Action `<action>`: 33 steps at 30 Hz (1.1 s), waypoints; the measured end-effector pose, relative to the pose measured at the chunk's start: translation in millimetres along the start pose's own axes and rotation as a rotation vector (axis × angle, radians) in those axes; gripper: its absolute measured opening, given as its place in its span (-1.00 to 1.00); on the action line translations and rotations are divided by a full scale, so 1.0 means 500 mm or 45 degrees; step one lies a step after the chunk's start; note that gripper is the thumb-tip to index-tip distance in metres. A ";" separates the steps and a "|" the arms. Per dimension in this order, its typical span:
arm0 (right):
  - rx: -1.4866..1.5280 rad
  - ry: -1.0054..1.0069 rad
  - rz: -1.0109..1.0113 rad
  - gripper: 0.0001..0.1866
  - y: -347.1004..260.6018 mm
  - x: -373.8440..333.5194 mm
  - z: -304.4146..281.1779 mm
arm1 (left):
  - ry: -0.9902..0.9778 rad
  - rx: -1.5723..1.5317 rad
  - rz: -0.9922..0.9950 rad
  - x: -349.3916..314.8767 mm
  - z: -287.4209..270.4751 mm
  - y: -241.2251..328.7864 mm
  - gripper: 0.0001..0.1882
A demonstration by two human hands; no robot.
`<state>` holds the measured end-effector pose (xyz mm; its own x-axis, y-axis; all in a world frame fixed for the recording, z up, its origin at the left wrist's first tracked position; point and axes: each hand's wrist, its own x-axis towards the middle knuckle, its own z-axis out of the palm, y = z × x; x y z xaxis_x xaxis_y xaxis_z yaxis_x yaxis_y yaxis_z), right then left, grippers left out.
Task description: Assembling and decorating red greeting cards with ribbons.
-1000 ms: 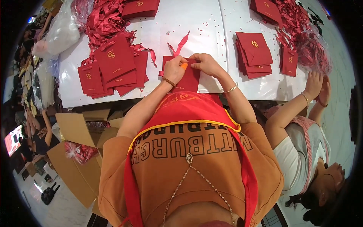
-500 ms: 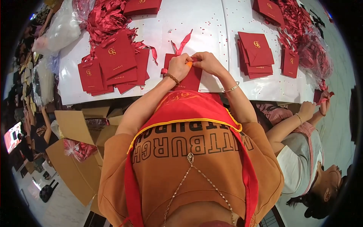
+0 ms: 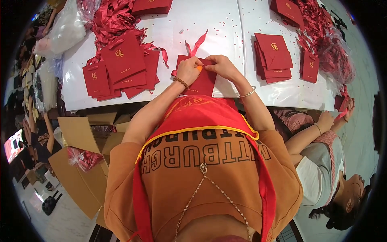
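A: Where is the red bag (image 3: 197, 85) in the person's hands?

B: It lies flat on the white table (image 3: 213, 24), at the near edge, right in front of the person. A red ribbon (image 3: 197, 44) stretches from its top toward the far side, its 2 strands spread apart.

A: And the left hand (image 3: 188, 71)?

B: It lies over the upper left part of the bag, fingers curled, with an orange patch (image 3: 200, 68) by the thumb. Whether the fingertips pinch ribbon or bag cannot be told, since the hand covers them.

A: What about the right hand (image 3: 223, 67)?

B: It bends over the upper right part, thumb and forefinger at the top edge. Whether those 2 press together is too small to tell. A bangle (image 3: 248, 92) circles that wrist; a bead bracelet (image 3: 181, 82) circles the left.

A: What lies around them?

B: To the left, a pile of red bags (image 3: 124, 60), with a ribbon heap (image 3: 113, 22) just beyond. To the right, a stack of red bags (image 3: 275, 52), then a small bag (image 3: 310, 67). Near left, below the table, a cardboard box (image 3: 78, 133) stands open. At the far right, a co-worker's hands (image 3: 325, 121) have a red strip (image 3: 342, 114) between them.
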<state>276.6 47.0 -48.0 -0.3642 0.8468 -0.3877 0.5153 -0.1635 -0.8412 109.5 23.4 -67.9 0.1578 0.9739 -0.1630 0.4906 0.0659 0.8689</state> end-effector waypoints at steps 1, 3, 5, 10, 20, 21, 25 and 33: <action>0.004 -0.040 0.062 -0.69 -0.008 -0.001 0.000 | 0.002 0.011 0.029 0.000 -0.001 -0.001 -0.88; 0.008 -0.031 0.029 -0.70 -0.025 -0.011 -0.003 | 0.012 0.025 0.022 0.000 -0.004 0.002 -0.88; 0.015 -0.020 -0.003 -0.70 -0.028 -0.016 -0.002 | 0.019 0.040 0.014 -0.002 -0.010 0.011 -0.88; 0.044 -0.065 -0.006 -0.65 -0.032 -0.016 -0.003 | 0.044 0.154 0.038 -0.004 -0.014 0.021 -0.88; -0.028 -0.035 -0.121 -0.74 -0.010 -0.007 -0.002 | -0.018 0.103 0.039 0.001 0.001 0.036 -0.88; -0.045 -0.041 -0.082 -0.75 -0.013 -0.008 -0.008 | 0.030 0.145 0.130 0.000 0.004 0.036 -0.87; 0.031 -0.031 -0.019 -0.77 -0.015 -0.013 -0.016 | -0.016 0.083 0.108 -0.007 0.003 0.040 -0.85; 0.021 -0.020 -0.025 -0.73 -0.018 -0.018 -0.016 | 0.064 -0.121 -0.053 0.002 0.003 0.041 -0.81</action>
<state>281.5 44.8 -33.6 -0.3862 0.8421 -0.3765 0.4948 -0.1554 -0.8550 120.9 25.2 -50.9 0.0946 0.9795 -0.1779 0.4120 0.1242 0.9027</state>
